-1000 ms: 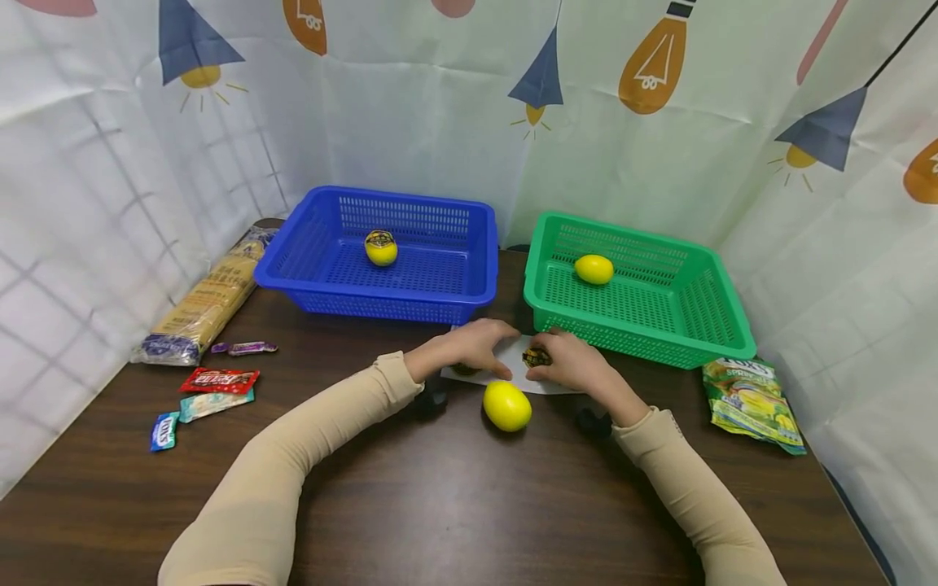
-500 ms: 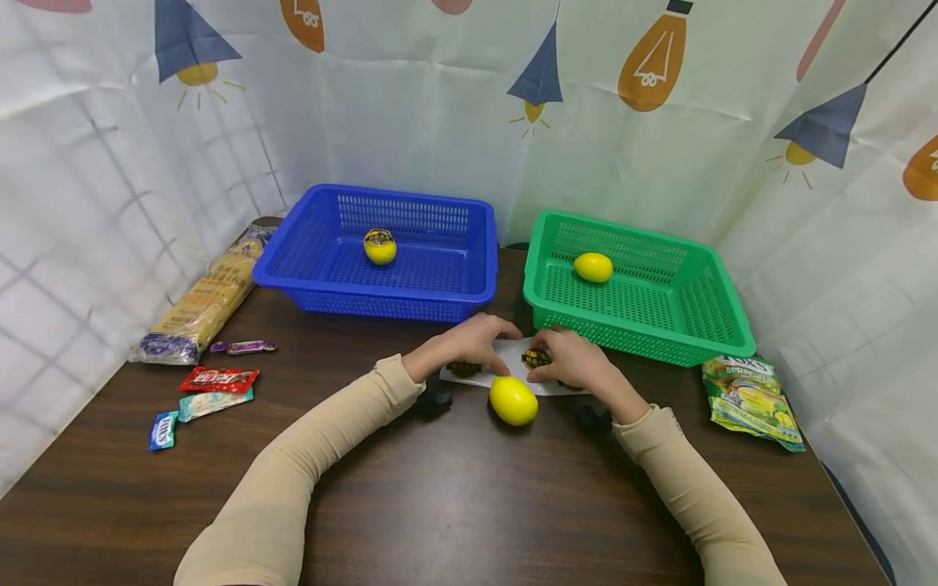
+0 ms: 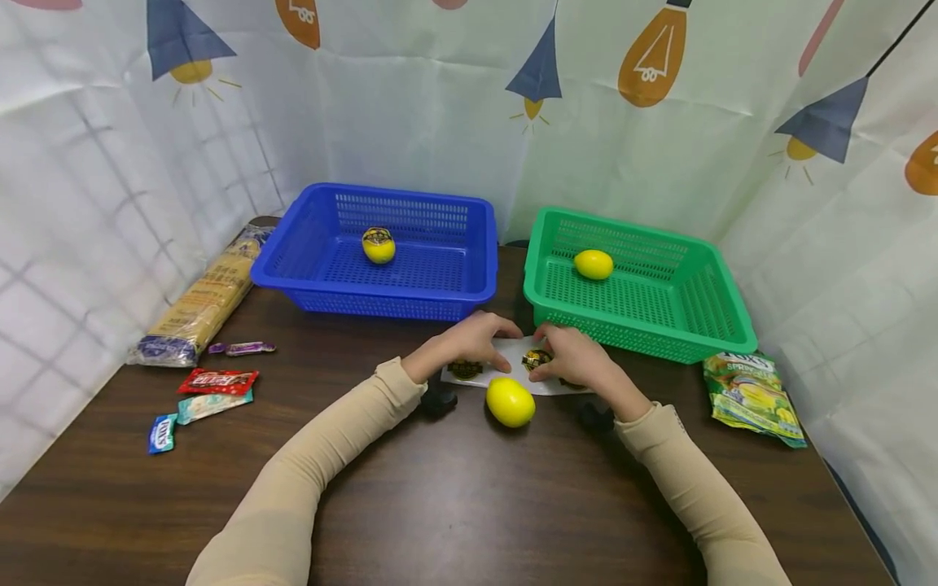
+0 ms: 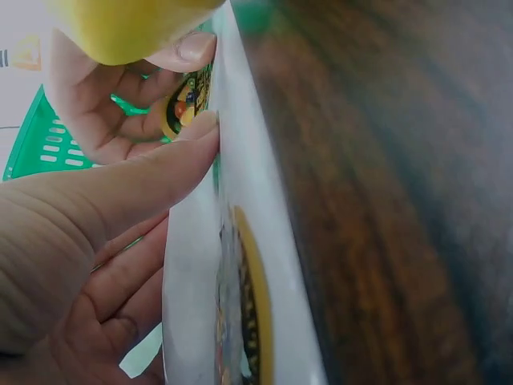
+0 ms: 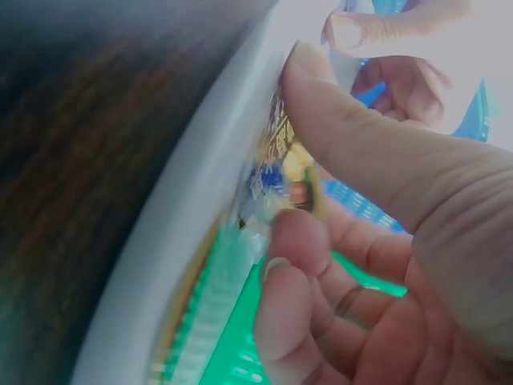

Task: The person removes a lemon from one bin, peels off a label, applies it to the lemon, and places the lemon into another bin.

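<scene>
In the head view a white sheet of round stickers (image 3: pixel 519 356) lies between both hands, in front of the baskets. My left hand (image 3: pixel 472 338) holds it near the middle, thumb on its face and fingers at its far edge. My right hand (image 3: pixel 575 358) grips it further right, thumb beside a round black-and-gold sticker (image 3: pixel 536 359). In the right wrist view that sticker (image 5: pixel 276 172) stands at an angle, its rim close to the fingertips. A yellow lemon (image 3: pixel 510 402) sits just nearer than the sheet, touched by neither hand.
The blue basket (image 3: pixel 381 299) contains a lemon with a sticker (image 3: pixel 379 245). A plain lemon (image 3: pixel 593 264) lies in the green basket (image 3: pixel 645 338). Small wrapped snacks (image 3: pixel 218 382) and a long pasta packet (image 3: pixel 205 297) lie left, a green packet (image 3: pixel 753 399) right.
The lemon has shifted slightly right and then settled near the sheet. The left hand has shifted slightly, uncovering more of the left sticker; both hands remain at the sheet.
</scene>
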Motion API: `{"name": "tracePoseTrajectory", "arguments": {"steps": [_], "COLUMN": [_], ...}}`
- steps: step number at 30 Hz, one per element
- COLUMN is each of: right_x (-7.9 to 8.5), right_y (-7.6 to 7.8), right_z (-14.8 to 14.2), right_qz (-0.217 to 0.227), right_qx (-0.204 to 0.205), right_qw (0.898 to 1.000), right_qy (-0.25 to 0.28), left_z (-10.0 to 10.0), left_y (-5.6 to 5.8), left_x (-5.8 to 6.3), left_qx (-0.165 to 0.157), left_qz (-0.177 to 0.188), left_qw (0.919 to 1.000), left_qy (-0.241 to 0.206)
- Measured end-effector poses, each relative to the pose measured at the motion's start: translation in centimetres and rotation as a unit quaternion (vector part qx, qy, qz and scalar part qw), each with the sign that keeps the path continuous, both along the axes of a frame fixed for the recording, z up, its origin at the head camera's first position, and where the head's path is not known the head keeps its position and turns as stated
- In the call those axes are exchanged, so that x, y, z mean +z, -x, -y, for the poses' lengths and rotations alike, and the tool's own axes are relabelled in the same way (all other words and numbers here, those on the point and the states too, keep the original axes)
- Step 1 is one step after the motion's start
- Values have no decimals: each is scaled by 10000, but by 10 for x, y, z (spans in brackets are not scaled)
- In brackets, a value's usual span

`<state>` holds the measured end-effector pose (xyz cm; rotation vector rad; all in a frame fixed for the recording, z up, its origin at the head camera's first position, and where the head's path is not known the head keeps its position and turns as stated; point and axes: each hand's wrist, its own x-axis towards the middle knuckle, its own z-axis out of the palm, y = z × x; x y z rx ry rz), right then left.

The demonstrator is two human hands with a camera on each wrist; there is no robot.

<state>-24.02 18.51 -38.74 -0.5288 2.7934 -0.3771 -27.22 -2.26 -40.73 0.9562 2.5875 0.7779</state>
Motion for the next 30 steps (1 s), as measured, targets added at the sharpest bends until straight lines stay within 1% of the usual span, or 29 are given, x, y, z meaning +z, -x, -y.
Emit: {"name": "tracePoseTrajectory", "arguments": {"steps": [4, 6, 10, 16, 20, 22, 26, 28, 30], "right_x": [3, 6, 12, 24, 30, 33, 39, 43, 48], "right_y": [1, 1, -1, -8, -12, -15, -20, -23, -27], "right_z": [0, -2, -5, -10, -10, -9, -10, -12, -14], "right_qz": [-289, -411, -634, -778, -890, -960, -1093, -1130, -1128], "right_qx": [385, 506, 610, 688, 814, 865, 963, 1024, 1059], "right_qw": [9988, 9979, 9957, 9921, 9893, 9872, 9816, 9784, 9754], "right_qy": [-43, 7, 285, 702, 823, 932, 1235, 1393, 1569], "left_z": [0, 0, 0, -1, -1, 0, 2, 4, 6], "left_y": [0, 0, -1, -1, -2, -3, -8, -12, -16], "left_x": [1, 1, 1, -1, -1, 2, 14, 20, 27], "left_qx": [56, 38, 46, 22, -84, -110, -202, -266, -414], "left_qz": [18, -6, -14, -23, -170, -273, -470, -507, -467], "left_qw": [10000, 10000, 10000, 10000, 9998, 9995, 9986, 9981, 9975], "left_qy": [-28, -9, 1, 15, 85, 87, -95, -212, -317]}}
